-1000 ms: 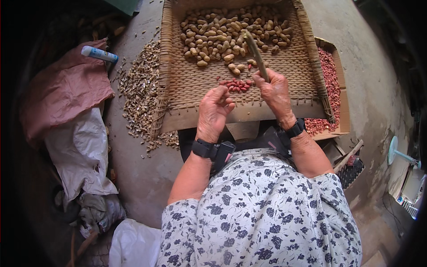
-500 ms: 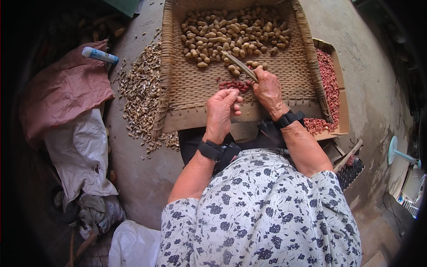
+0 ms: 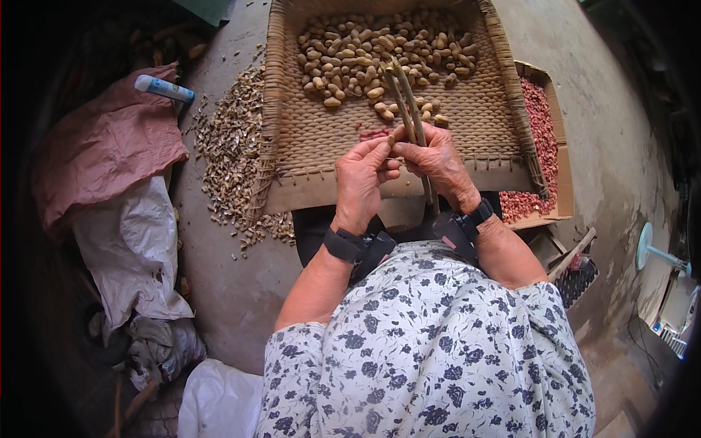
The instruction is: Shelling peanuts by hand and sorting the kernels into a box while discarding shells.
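Observation:
My left hand (image 3: pixel 358 182) is closed, its thumb and fingertips pinching a small peanut (image 3: pixel 392 139) in front of my body. Right beside it, my right hand (image 3: pixel 444 164) grips a split wooden stick (image 3: pixel 404 91) with two long prongs pointing away from me. The right thumb reaches toward the pinched peanut; whether it touches is hard to make out. Both hands are above the near part of a woven tray (image 3: pixel 321 150). Just beyond my fingertips lie a few red peanut kernels (image 3: pixel 374 133), partly hidden by the hands. Unshelled peanuts (image 3: pixel 358 58) are heaped across the tray's far half.
Broken shells (image 3: pixel 230 157) cover the floor left of the tray. A cardboard box (image 3: pixel 564 175) of red kernels (image 3: pixel 537 131) stands at its right. Farther left are a pink cloth (image 3: pixel 109 146), a white sack (image 3: pixel 131 248) and a blue-white tube (image 3: pixel 164 89).
My right hand has turned and come closer to the left. The stick, earlier slanting left, now points away with both prongs showing. A peanut is now visible at my left fingertips.

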A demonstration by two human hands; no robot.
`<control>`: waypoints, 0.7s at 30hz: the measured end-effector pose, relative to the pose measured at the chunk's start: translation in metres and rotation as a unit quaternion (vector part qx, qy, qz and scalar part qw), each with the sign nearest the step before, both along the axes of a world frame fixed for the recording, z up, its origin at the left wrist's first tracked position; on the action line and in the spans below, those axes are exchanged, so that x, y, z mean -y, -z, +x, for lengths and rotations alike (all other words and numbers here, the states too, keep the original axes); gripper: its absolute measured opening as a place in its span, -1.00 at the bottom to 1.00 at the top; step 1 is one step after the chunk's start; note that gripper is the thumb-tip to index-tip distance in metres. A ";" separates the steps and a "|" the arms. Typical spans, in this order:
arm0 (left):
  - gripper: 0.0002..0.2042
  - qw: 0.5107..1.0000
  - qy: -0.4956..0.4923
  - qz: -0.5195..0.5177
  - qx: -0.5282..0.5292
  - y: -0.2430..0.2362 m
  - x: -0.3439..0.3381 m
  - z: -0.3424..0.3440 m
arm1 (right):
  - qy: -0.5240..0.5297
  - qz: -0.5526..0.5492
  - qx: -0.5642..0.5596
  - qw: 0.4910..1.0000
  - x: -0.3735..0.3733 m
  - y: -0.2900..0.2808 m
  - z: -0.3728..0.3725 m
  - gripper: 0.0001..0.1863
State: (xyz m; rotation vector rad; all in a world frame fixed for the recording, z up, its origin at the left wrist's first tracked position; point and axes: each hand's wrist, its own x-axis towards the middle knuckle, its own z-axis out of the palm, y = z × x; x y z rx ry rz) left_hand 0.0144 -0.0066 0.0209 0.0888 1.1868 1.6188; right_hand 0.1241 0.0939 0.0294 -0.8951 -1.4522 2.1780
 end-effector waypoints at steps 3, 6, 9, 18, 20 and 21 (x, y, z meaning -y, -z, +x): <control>-0.81 1.000 -0.010 0.006 0.010 -0.005 0.000 -0.005 | 0.082 0.084 -0.006 0.993 0.000 -0.005 0.000 -0.89; -0.82 1.000 -0.020 0.006 0.013 -0.002 0.004 -0.010 | 0.173 0.167 -0.034 0.970 -0.005 -0.018 -0.002 -0.89; -0.82 0.999 -0.030 0.001 0.024 0.001 0.006 -0.010 | 0.212 0.236 -0.050 0.947 -0.014 -0.011 0.000 -0.88; -0.82 0.997 -0.073 0.000 0.019 -0.011 0.006 -0.005 | 0.117 0.333 0.050 0.934 -0.016 0.011 0.000 -0.67; -0.81 0.996 -0.089 0.008 0.018 -0.014 0.006 -0.004 | 0.071 0.379 0.061 0.921 -0.010 -0.007 -0.002 -0.62; -0.82 0.996 -0.091 0.007 0.014 -0.016 0.006 -0.004 | 0.047 0.402 0.067 0.912 -0.005 -0.014 -0.004 -0.60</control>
